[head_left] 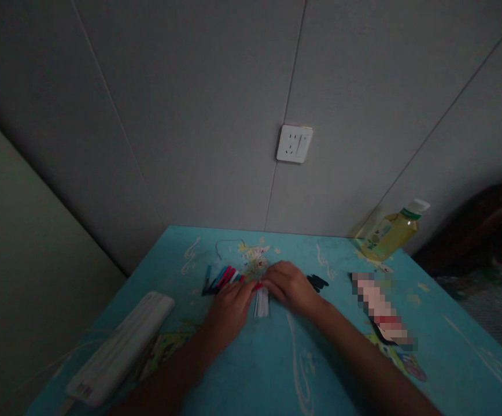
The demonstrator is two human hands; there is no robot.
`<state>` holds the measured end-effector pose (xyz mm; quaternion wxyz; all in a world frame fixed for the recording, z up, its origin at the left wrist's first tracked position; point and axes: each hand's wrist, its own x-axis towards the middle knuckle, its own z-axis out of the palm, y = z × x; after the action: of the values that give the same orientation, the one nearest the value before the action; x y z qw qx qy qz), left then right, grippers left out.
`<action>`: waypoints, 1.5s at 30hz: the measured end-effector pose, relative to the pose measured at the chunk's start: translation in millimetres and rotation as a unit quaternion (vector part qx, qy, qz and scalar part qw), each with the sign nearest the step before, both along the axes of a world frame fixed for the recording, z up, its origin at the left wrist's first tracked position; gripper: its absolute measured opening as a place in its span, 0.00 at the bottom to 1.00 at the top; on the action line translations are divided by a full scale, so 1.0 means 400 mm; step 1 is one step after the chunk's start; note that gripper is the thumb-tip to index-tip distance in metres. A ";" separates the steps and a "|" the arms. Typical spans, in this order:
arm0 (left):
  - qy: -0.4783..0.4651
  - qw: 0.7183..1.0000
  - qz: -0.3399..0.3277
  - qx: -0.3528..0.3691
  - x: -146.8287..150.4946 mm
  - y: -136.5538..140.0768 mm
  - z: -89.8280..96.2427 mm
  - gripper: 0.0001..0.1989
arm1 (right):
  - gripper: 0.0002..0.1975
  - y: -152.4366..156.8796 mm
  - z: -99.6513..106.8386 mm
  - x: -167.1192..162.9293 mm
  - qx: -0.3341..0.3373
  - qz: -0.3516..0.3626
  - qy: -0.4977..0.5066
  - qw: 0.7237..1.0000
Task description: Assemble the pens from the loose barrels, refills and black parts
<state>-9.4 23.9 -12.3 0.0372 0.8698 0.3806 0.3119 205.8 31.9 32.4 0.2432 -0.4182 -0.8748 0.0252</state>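
Observation:
My left hand [229, 309] and my right hand [292, 286] meet at the middle of the table, fingers pinched together. Between their fingertips shows a small red piece [258, 285], too small and dim to name exactly. Just below it lies a bundle of thin white sticks [261, 305], partly covered by the fingers. Beside my left hand is a row of slim pen-like pieces [225, 278] in blue, red, white and black. Several short black pieces [317, 282] lie in a pile to the right of my right hand.
A blue patterned cloth covers the table [251, 370]. A long white box-like object [121, 346] lies at the left, with a cable near it. A bottle of yellow liquid [390, 234] stands at the back right. A blurred-out phone-like object [383, 312] lies nearer. The wall socket [294, 144] is behind.

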 end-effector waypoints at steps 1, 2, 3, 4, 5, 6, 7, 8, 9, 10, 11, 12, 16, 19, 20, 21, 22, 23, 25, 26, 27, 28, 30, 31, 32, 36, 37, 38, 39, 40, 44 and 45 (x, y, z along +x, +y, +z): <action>-0.010 1.000 0.014 -0.007 -0.004 0.005 0.002 0.13 | 0.11 0.040 0.002 0.003 -0.036 -0.040 0.022 0.998; -0.017 0.999 0.024 -0.014 -0.007 0.009 0.004 0.13 | 0.11 0.081 0.001 0.008 -0.069 -0.094 0.035 0.993; -0.024 0.999 0.032 -0.019 -0.011 0.013 0.007 0.12 | 0.11 0.122 -0.003 0.013 -0.081 -0.121 0.034 0.989; -0.032 0.999 0.037 -0.021 -0.013 0.015 0.009 0.11 | 0.11 0.161 -0.011 0.017 -0.087 -0.136 0.032 0.986; -0.041 0.998 0.044 -0.020 -0.015 0.017 0.011 0.11 | 0.12 0.195 -0.022 0.020 -0.092 -0.150 0.029 0.984; -0.049 0.997 0.047 -0.019 -0.016 0.017 0.012 0.11 | 0.13 0.225 -0.034 0.022 -0.097 -0.157 0.026 0.982; -0.059 0.997 0.049 -0.017 -0.017 0.017 0.013 0.10 | 0.14 0.249 -0.047 0.022 -0.104 -0.161 0.024 0.981; -0.068 0.996 0.050 -0.016 -0.016 0.017 0.013 0.10 | 0.14 0.268 -0.059 0.020 -0.111 -0.162 0.022 0.980; -0.078 0.996 0.048 -0.015 -0.016 0.015 0.013 0.10 | 0.14 0.282 -0.070 0.017 -0.118 -0.161 0.022 0.980; -0.092 0.995 0.046 -0.013 -0.015 0.014 0.012 0.09 | 0.13 0.292 -0.078 0.013 -0.124 -0.158 0.023 0.979; -0.108 0.993 0.041 -0.010 -0.014 0.012 0.012 0.09 | 0.11 0.299 -0.082 0.011 -0.129 -0.155 0.026 0.979; -0.125 0.991 0.036 -0.008 -0.014 0.011 0.013 0.09 | 0.09 0.303 -0.083 0.009 -0.133 -0.151 0.031 0.979; -0.186 0.983 0.006 -0.008 -0.018 0.006 0.018 0.11 | 0.09 0.278 -0.059 0.019 -0.124 -0.154 0.074 0.977; -0.204 0.979 -0.012 -0.002 -0.021 0.002 0.025 0.14 | 0.12 0.197 -0.026 0.031 -0.112 -0.159 0.114 0.974; -0.205 0.979 -0.019 0.002 -0.021 0.001 0.026 0.15 | 0.14 0.159 -0.015 0.032 -0.109 -0.157 0.126 0.973; -0.204 0.979 -0.024 0.004 -0.021 -0.001 0.027 0.16 | 0.14 0.118 -0.005 0.032 -0.109 -0.147 0.141 0.973; -0.201 0.979 -0.030 0.006 -0.019 -0.002 0.027 0.16 | 0.14 0.076 0.003 0.030 -0.108 -0.125 0.177 0.970; -0.199 0.979 -0.036 0.008 -0.018 -0.005 0.027 0.16 | 0.13 0.036 0.010 0.027 -0.095 -0.109 0.206 0.968; -0.189 0.981 -0.044 0.005 -0.013 -0.010 0.024 0.16 | 0.11 -0.033 0.018 0.020 -0.061 -0.084 0.220 0.970; -0.183 0.982 -0.047 0.001 -0.011 -0.012 0.023 0.17 | 0.11 -0.059 0.018 0.017 -0.048 -0.075 0.222 0.971; -0.177 0.983 -0.048 -0.003 -0.009 -0.015 0.022 0.17 | 0.12 -0.079 0.015 0.014 -0.036 -0.073 0.224 0.971; -0.172 0.984 -0.047 -0.007 -0.008 -0.017 0.021 0.17 | 0.14 -0.095 0.010 0.012 -0.027 -0.074 0.225 0.971; -0.163 0.985 -0.049 -0.010 -0.005 -0.020 0.022 0.17 | 0.17 -0.115 -0.003 0.010 -0.015 -0.076 0.226 0.971; -0.162 0.985 -0.052 -0.007 -0.005 -0.020 0.023 0.17 | 0.19 -0.122 -0.011 0.010 -0.012 -0.072 0.223 0.972; -0.161 0.985 -0.056 -0.002 -0.004 -0.020 0.024 0.16 | 0.20 -0.129 -0.018 0.010 -0.010 -0.062 0.217 0.974; -0.164 0.984 -0.058 0.019 -0.004 -0.013 0.025 0.14 | 0.21 -0.157 -0.038 0.009 -0.013 -0.026 0.190 0.981; -0.162 0.985 -0.057 0.021 -0.005 -0.012 0.025 0.14 | 0.20 -0.163 -0.041 0.008 -0.011 -0.022 0.183 0.983; -0.157 0.986 -0.057 0.021 -0.006 -0.011 0.025 0.13 | 0.18 -0.168 -0.043 0.008 -0.007 -0.019 0.177 0.984; -0.152 0.987 -0.057 0.021 -0.006 -0.011 0.026 0.13 | 0.16 -0.172 -0.046 0.007 -0.002 -0.013 0.172 0.985; -0.147 0.987 -0.057 0.022 -0.007 -0.011 0.027 0.14 | 0.14 -0.175 -0.048 0.006 0.003 -0.007 0.169 0.986; -0.136 0.989 -0.062 0.021 -0.010 -0.016 0.037 0.13 | 0.13 -0.177 -0.054 0.008 0.011 0.012 0.164 0.986; -0.135 0.989 -0.064 0.018 -0.011 -0.017 0.039 0.13 | 0.14 -0.177 -0.054 0.009 0.013 0.013 0.163 0.986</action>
<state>-13.6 16.9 3.2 0.0923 0.8426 0.3098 0.4307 209.3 -39.0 10.7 0.3876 -0.3937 -0.8292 0.0848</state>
